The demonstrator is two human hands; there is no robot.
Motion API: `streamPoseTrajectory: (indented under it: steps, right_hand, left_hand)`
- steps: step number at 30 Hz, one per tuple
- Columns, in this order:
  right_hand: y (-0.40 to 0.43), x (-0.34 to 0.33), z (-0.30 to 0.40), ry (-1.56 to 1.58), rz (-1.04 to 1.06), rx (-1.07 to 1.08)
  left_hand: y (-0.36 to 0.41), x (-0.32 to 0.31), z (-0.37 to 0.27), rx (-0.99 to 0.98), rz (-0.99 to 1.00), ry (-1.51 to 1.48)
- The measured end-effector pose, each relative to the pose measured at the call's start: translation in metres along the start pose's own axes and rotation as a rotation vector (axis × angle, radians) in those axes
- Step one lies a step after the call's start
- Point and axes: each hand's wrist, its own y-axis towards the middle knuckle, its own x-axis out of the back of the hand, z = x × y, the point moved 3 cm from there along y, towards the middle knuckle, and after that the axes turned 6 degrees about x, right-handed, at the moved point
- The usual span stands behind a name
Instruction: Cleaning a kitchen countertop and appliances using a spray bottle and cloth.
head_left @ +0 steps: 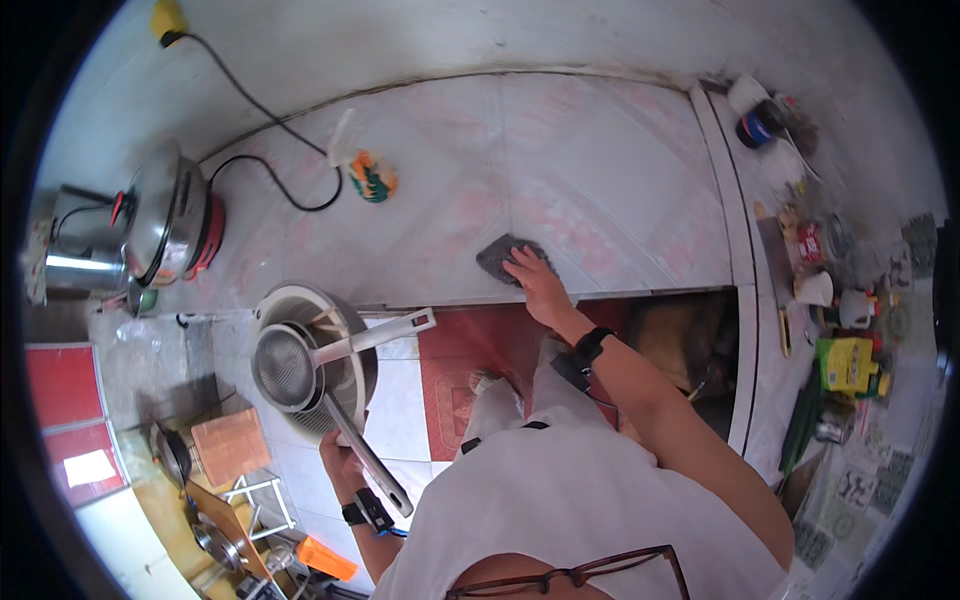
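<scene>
My right hand (pixel 538 283) lies on a dark grey cloth or scouring pad (pixel 498 259), pressed on the pale tiled countertop (pixel 600 180) near its front edge. My left hand (pixel 343 457) holds a light plastic basin or colander (pixel 367 367) at its rim, off the counter's front left; the fingers are mostly hidden beneath. In the basin rest a mesh strainer (pixel 283 367) with a metal handle and another long-handled utensil (pixel 375 465). A spray bottle (pixel 373 178) with an orange and green label stands on the counter, left of my right hand.
A black power cord (pixel 259 157) runs over the counter's left part, near an electric cooker (pixel 169 225) and a steel pot (pixel 86 247). At the right, a raised ledge (pixel 739 247) borders jars, cups and a yellow package (pixel 844 365). A wooden board (pixel 230 446) stands lower left.
</scene>
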Motion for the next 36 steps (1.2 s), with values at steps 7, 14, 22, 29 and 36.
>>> streamPoseTrajectory:
  steps: [7,14,22,29,36]
  right_hand:
    - [0.026,0.06,-0.065,0.887,-0.217,-0.441]
    - [0.058,0.036,-0.057,-0.495,0.256,0.139]
    - [0.196,-0.018,-0.082,-0.653,0.015,-0.138]
    - [0.105,-0.108,0.071,-0.337,0.254,0.449]
    - [0.134,-0.136,0.118,-0.348,0.366,0.473]
  left_hand:
    - [-0.011,0.004,0.002,-0.094,0.039,-0.052]
    - [-0.014,0.04,0.004,-0.131,-0.1,-0.117]
    - [-0.004,0.108,0.006,-0.167,-0.184,-0.175]
    - [-0.009,0.145,0.001,-0.15,-0.217,-0.207]
    - [-0.004,0.151,-0.012,-0.181,-0.183,-0.269]
